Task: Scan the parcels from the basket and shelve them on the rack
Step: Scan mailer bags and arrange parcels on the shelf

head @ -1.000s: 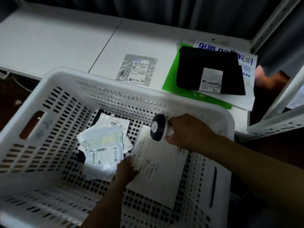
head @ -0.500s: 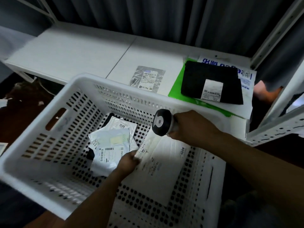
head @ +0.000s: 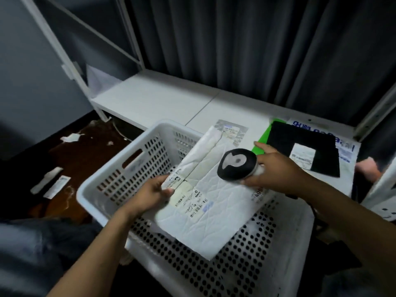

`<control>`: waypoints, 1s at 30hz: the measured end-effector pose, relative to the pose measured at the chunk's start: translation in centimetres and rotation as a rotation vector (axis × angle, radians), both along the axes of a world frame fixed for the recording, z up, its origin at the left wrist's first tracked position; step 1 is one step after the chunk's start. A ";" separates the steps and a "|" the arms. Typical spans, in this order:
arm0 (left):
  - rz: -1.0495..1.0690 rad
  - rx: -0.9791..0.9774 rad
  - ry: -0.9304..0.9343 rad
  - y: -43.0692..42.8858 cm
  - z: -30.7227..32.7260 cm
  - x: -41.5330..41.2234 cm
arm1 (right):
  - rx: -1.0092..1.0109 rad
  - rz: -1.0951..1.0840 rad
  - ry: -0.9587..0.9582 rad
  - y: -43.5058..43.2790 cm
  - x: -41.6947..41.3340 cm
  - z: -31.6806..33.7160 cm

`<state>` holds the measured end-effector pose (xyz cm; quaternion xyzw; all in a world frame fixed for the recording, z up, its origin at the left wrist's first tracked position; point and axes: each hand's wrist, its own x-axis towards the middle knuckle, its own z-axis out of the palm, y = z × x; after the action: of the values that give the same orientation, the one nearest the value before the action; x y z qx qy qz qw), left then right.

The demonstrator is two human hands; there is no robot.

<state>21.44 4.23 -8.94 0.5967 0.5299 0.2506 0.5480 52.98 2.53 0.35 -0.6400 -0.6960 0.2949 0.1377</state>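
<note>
A large white padded parcel (head: 216, 202) with printed labels is lifted above the white perforated basket (head: 120, 168). My left hand (head: 153, 194) grips its left edge. My right hand (head: 276, 168) holds a handheld scanner (head: 236, 164) with a black round head just over the parcel's upper right part. The lifted parcel hides the other parcels in the basket. On the low white rack shelf (head: 154, 99) lie a clear-bagged parcel (head: 232, 130) and a black parcel (head: 304, 151) on a green one.
White rack uprights (head: 64, 54) stand at the left and at the right (head: 377, 112). Dark curtains hang behind the shelf. Paper scraps (head: 53, 185) lie on the brown floor to the left. A blue-printed white parcel (head: 345, 144) lies under the black one.
My left hand has lifted the large white parcel out of the basket and up toward the shelf. The scanner rose with it. The view tilted up, showing more of the rack.
</note>
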 end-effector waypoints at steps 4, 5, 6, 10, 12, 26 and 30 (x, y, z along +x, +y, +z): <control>-0.046 0.097 0.077 0.0 4.8 0.0 | -0.076 -0.085 0.302 -0.8 0.5 2.1; -0.033 0.120 0.088 0.1 5.5 0.3 | -0.122 -0.110 0.391 -1.1 0.8 2.3; 0.016 0.151 0.099 0.2 6.2 0.6 | -0.153 -0.137 0.440 -1.4 1.1 2.5; 0.425 0.308 0.232 0.8 7.2 1.4 | -0.142 -0.274 0.522 -2.2 1.2 2.3; 0.525 0.297 0.245 0.9 7.0 1.5 | -0.094 -0.342 0.578 -2.5 0.9 2.2; 0.463 -0.121 -0.311 -0.1 1.3 4.3 | 0.042 -0.655 0.802 -1.9 1.6 1.3; 0.618 0.066 -0.329 0.1 2.4 3.9 | 0.017 -0.633 0.752 -2.0 0.7 1.3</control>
<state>25.35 4.34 -6.58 0.3773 0.5815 0.5145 0.5049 53.66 0.56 1.69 -0.6682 -0.3717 0.4434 0.4676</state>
